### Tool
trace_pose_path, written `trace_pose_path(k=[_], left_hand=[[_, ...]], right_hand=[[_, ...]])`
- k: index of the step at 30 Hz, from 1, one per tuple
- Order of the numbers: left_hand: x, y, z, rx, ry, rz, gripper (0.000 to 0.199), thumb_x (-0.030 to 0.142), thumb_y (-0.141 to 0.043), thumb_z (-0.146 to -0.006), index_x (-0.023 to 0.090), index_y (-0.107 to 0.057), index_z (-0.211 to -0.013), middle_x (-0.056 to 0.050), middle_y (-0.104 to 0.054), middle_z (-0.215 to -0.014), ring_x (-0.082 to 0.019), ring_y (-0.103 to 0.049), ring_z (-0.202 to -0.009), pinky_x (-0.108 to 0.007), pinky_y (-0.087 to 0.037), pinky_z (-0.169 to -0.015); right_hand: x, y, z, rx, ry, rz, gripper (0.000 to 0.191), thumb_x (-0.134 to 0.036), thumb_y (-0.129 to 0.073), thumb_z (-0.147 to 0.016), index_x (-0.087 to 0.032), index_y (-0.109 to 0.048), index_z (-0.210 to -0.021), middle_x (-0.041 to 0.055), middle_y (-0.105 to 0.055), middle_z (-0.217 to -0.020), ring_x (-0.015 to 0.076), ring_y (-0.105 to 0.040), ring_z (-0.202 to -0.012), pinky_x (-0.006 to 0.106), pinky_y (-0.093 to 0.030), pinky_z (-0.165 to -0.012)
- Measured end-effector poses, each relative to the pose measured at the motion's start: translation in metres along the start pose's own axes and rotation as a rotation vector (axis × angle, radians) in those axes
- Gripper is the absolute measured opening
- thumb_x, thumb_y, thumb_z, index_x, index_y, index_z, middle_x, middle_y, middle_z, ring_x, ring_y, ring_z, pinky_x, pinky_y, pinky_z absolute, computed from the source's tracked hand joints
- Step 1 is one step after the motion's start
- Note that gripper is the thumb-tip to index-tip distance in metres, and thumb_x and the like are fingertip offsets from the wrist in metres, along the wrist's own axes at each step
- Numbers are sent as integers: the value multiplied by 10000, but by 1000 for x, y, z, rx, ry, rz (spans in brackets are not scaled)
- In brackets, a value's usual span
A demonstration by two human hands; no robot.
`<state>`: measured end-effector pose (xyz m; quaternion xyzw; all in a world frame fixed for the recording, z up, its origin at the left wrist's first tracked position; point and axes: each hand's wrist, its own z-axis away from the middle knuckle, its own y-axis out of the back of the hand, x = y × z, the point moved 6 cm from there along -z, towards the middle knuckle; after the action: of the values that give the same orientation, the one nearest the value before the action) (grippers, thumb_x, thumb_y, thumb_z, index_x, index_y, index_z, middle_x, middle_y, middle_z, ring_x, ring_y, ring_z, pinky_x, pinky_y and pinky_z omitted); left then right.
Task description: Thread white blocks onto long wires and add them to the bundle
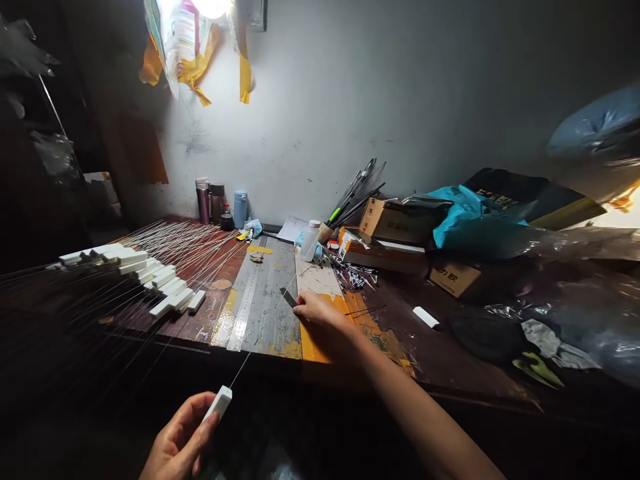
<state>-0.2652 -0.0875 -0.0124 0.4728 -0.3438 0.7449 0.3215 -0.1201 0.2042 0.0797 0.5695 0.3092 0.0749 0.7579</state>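
Note:
My left hand [183, 433] is closed around a small white block [220, 402], held low in front of the table edge. From the block's top end a thin rod [243, 369] slants up and to the right toward the table. Over the board my right hand [317, 308] pinches a small dark flat strip [289, 297], perhaps a blade; its exact kind is unclear. Beneath it lies a worn grey board [270, 327] with a ruler [243, 310] along its left part. At the left, several similar white blocks [163, 277] with long thin rods lie in a staggered row.
Behind my right hand stand a white bottle [311, 241] and a bundle of dark rods [353, 193]. Flasks [241, 209] line the wall. Cardboard boxes [400, 220] and plastic bags crowd the right. One loose white block [425, 317] lies on the right side.

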Motion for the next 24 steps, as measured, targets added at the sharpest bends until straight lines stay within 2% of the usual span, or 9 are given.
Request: trace_pose_path(k=[2, 4, 6, 10, 12, 14, 20, 22, 24], left_hand=[[1, 4, 2, 25, -1, -4, 517, 569, -763, -645, 195, -680, -992, -20, -635, -716, -131, -502, -513, -210, -381, -419], [1, 9, 4, 58, -12, -9, 505, 571, -757, -649, 199, -686, -983, -30, -643, -735, -168, -550, -583, -222, -415, -457], [0, 13, 6, 80, -26, -17, 480, 562, -760, -648, 204, -694, -959, -39, -660, -782, -187, -573, -637, -229, -437, -492], [-5, 7, 10, 21, -26, -67, 451, 560, -741, -670, 215, -697, -956, -29, -662, -819, -114, -452, -484, -214, -351, -408], [-6, 2, 13, -22, -23, -107, 446, 566, -725, -686, 219, -703, -965, -40, -669, -889, -98, -415, -464, -214, -334, -397], [-8, -2, 15, -56, -16, -152, 434, 571, -706, -704, 231, -710, -973, -47, -673, -958, -106, -440, -490, -215, -354, -412], [-19, -6, 17, -228, 45, -235, 403, 544, -632, -800, 281, -664, -1104, -32, -670, -957, -160, -559, -636, -209, -434, -495], [-20, -6, 17, -233, 42, -228, 392, 532, -631, -807, 279, -663, -1105, -33, -675, -961, -196, -604, -764, -211, -482, -592], [-17, -5, 17, -183, 22, -200, 382, 526, -648, -796, 267, -677, -1076, -32, -684, -945, -225, -618, -859, -230, -507, -701]], right_hand=[[1, 3, 22, 114, 36, -57, 51, -180, -537, -836, -171, -568, -797, 18, -600, -744, 161, -560, -703, 249, -385, -606], [-1, 3, 52, 220, 74, -112, 128, -260, -453, -916, -180, -551, -900, 36, -610, -856, 167, -568, -771, 257, -413, -665], [-5, 0, 85, 309, 142, -204, 193, -328, -413, -953, -193, -552, -961, 38, -606, -889, 167, -576, -795, 259, -438, -702], [-17, -12, 135, 473, 328, -426, 163, -305, -479, -943, -228, -587, -1037, 32, -600, -876, 174, -592, -800, 268, -469, -712], [-22, -22, 146, 475, 352, -439, 164, -250, -502, -931, -242, -561, -1084, 28, -601, -895, 171, -599, -809, 269, -479, -731], [-27, -30, 150, 452, 375, -442, 175, -207, -503, -925, -247, -546, -1089, 23, -594, -890, 163, -597, -798, 265, -483, -731], [-40, -50, 160, 305, 411, -459, 158, -172, -491, -923, -231, -586, -1035, 30, -573, -888, 150, -577, -792, 260, -482, -738], [-43, -57, 164, 247, 409, -476, 155, -181, -491, -924, -228, -609, -1013, 31, -569, -879, 150, -573, -786, 258, -482, -731], [-41, -61, 166, 212, 384, -510, 146, -203, -503, -919, -227, -625, -996, 31, -574, -871, 152, -574, -780, 262, -479, -727]])
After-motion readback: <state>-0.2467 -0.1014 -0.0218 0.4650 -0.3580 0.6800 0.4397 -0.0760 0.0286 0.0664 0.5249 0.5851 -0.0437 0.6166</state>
